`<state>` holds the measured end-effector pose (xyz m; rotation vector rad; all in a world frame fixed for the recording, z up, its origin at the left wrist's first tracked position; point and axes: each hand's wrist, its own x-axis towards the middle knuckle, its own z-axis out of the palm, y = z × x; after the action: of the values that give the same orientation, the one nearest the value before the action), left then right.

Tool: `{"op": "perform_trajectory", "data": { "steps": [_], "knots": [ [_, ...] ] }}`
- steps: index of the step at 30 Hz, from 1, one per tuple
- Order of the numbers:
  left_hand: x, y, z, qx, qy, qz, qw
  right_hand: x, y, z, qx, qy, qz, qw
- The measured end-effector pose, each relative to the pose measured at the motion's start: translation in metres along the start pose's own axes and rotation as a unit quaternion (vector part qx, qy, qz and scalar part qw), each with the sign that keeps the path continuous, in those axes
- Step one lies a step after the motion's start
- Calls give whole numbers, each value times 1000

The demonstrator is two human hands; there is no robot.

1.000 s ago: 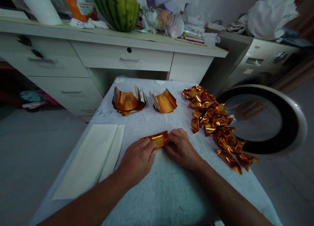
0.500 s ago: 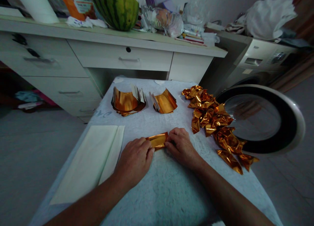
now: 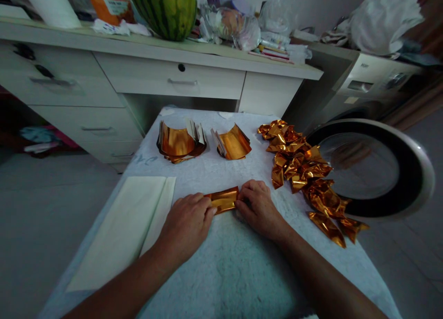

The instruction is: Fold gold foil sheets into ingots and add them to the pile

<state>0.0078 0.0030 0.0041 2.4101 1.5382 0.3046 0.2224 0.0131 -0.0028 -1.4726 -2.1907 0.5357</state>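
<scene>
A strip of folded gold foil paper (image 3: 224, 200) lies across the middle of the cloth-covered table (image 3: 238, 263), its shiny side up. My left hand (image 3: 188, 219) is closed on its left end, thumb along the near edge. At the right end, my right hand (image 3: 256, 207) pinches the foil with fingers curled; the fingertips are partly hidden. Beyond my hands stand two stacks of curved gold foil sheets, a larger stack (image 3: 176, 141) and a smaller stack (image 3: 234, 143). To the right is a heap of folded gold foil pieces (image 3: 297, 164).
Folded pale paper (image 3: 121, 231) lies at the table's left. Behind the table runs a white drawer counter (image 3: 166, 81) bearing a cut watermelon (image 3: 166, 12) and plastic bags. A washing machine's open round door (image 3: 367, 166) stands close to the right edge.
My hands are slightly farther apart, and a little more of the foil strip shows between them. Both hands keep hold of its ends. The view has shifted slightly.
</scene>
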Motion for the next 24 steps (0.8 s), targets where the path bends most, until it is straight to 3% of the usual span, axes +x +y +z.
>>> {"op": "perform_trajectory", "data": {
  "steps": [9, 19, 24],
  "knots": [
    [1, -1, 0, 18, 6, -4, 1000, 2, -1, 3, -5, 6, 27, 1000],
    [2, 2, -2, 20, -5, -9, 1000, 13, 1, -1, -32, -41, 61, 997],
    [2, 1, -1, 14, -18, -10, 1000, 13, 0, 0, -13, -24, 75, 997]
  ]
}}
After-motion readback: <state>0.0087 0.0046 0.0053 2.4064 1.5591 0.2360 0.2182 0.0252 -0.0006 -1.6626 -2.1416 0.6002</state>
